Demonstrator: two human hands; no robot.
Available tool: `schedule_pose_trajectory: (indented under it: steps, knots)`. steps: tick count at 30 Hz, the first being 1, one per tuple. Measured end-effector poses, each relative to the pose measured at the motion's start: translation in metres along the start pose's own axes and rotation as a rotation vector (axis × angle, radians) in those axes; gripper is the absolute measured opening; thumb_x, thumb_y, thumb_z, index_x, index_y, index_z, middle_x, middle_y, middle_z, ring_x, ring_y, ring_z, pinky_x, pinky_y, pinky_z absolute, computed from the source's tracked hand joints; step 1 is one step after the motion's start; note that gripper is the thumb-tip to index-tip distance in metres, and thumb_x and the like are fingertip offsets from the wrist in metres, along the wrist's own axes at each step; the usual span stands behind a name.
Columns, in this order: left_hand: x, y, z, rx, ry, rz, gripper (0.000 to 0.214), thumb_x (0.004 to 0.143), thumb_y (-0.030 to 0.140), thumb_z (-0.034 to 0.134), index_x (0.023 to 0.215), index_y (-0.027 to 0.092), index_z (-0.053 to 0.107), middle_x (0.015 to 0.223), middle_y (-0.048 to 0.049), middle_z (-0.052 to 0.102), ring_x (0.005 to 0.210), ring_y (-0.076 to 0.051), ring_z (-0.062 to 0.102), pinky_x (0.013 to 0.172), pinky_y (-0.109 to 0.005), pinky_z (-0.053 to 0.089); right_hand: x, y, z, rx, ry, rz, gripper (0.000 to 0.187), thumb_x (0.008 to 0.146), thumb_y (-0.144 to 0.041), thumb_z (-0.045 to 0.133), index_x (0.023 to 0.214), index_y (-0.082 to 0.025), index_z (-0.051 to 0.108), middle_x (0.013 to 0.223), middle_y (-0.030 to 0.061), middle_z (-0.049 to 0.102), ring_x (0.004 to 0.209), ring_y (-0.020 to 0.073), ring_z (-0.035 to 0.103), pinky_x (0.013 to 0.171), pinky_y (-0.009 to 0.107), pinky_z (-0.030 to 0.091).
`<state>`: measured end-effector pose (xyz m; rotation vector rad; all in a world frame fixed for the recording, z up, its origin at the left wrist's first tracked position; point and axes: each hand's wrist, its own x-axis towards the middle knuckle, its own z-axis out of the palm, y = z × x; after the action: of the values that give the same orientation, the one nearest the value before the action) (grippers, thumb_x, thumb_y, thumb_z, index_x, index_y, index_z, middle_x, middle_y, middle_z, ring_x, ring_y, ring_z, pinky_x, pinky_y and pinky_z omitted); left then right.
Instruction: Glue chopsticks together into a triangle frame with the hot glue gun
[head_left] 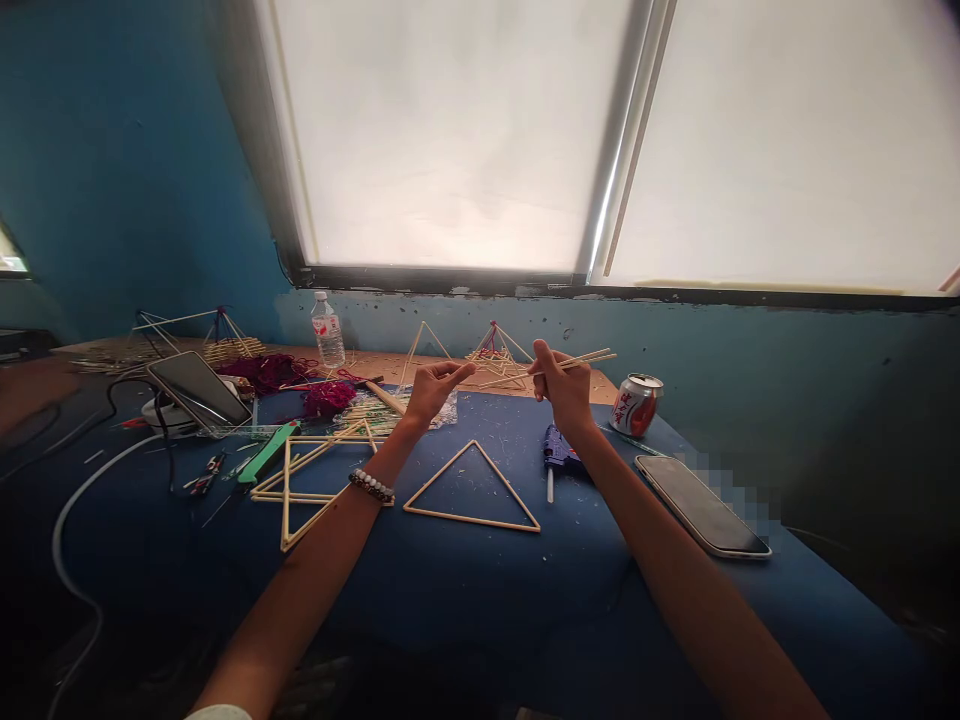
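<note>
My right hand [562, 385] is closed around a few thin wooden sticks [598, 356], which poke out on both sides of the fingers. Facing it, my left hand [439, 390] is pinched thumb to forefinger; whether something small is between the tips I cannot make out. A triangle of sticks [508, 483] lies flat on the blue table, below and between both hands. More stick triangles [286, 500] overlap beside my left forearm. Under my right wrist lies a blue glue gun [559, 450] with a white glue stick. Loose sticks in a plastic wrapper [360, 412] lie behind my left wrist.
At right are a soda can [636, 405] and a phone [705, 505]. A water bottle [328, 330], maroon yarn [330, 398], a green cutter [268, 453] and another phone [199, 388] stand or lie leftward. Stick pyramids [495, 345] line the back. Another person's blurred hand [37, 395] shows far left.
</note>
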<state>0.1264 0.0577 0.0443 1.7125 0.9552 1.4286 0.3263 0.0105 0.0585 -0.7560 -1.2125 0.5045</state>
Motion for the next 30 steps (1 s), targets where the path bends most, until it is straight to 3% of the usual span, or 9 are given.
schedule_pose_trajectory:
  steps: [11, 15, 20, 25, 30]
  knots:
    - [-0.004, 0.01, 0.002, -0.024, 0.004, -0.061, 0.049, 0.064, 0.063, 0.077, 0.08, 0.017, 0.078, 0.064, -0.0005, 0.062, 0.061, -0.01, 0.048, 0.055, -0.024, 0.034, -0.015, -0.002, 0.016, -0.063, -0.212, 0.013, 0.051, 0.078, -0.064, 0.068, 0.06, -0.017, 0.067, 0.041, -0.0008, 0.055, 0.034, 0.0073, 0.042, 0.037, 0.021, 0.031]
    - [-0.006, 0.013, 0.003, -0.063, 0.007, -0.057, 0.051, 0.061, 0.064, 0.079, 0.075, 0.015, 0.076, 0.06, -0.0008, 0.06, 0.059, -0.009, 0.045, 0.054, -0.023, 0.033, -0.016, -0.006, 0.015, -0.081, -0.191, -0.02, 0.06, 0.082, -0.07, 0.059, 0.056, -0.017, 0.067, 0.039, -0.0002, 0.052, 0.034, 0.0077, 0.042, 0.039, 0.021, 0.032]
    - [-0.005, 0.011, 0.003, -0.098, -0.007, -0.041, 0.048, 0.062, 0.061, 0.08, 0.072, 0.014, 0.076, 0.058, -0.0003, 0.058, 0.058, -0.008, 0.044, 0.055, -0.023, 0.032, -0.015, -0.01, 0.013, -0.009, -0.067, -0.036, 0.069, 0.087, -0.075, 0.046, 0.052, -0.018, 0.066, 0.037, -0.0003, 0.048, 0.033, 0.0078, 0.04, 0.038, 0.023, 0.031]
    - [-0.005, 0.011, 0.004, -0.108, -0.016, -0.037, 0.047, 0.062, 0.06, 0.08, 0.075, 0.014, 0.077, 0.058, 0.0008, 0.057, 0.057, -0.008, 0.042, 0.055, -0.023, 0.031, -0.016, -0.011, 0.013, 0.071, -0.119, -0.038, 0.072, 0.089, -0.076, 0.042, 0.053, -0.018, 0.068, 0.037, 0.0006, 0.048, 0.032, 0.0081, 0.039, 0.037, 0.024, 0.028]
    - [-0.006, 0.012, 0.004, -0.114, -0.031, -0.023, 0.049, 0.06, 0.061, 0.08, 0.071, 0.014, 0.076, 0.057, 0.0013, 0.055, 0.057, -0.007, 0.04, 0.055, -0.023, 0.03, -0.018, -0.009, 0.012, 0.048, -0.147, -0.015, 0.067, 0.087, -0.074, 0.049, 0.06, -0.018, 0.073, 0.039, 0.0005, 0.052, 0.032, 0.0073, 0.039, 0.037, 0.023, 0.03]
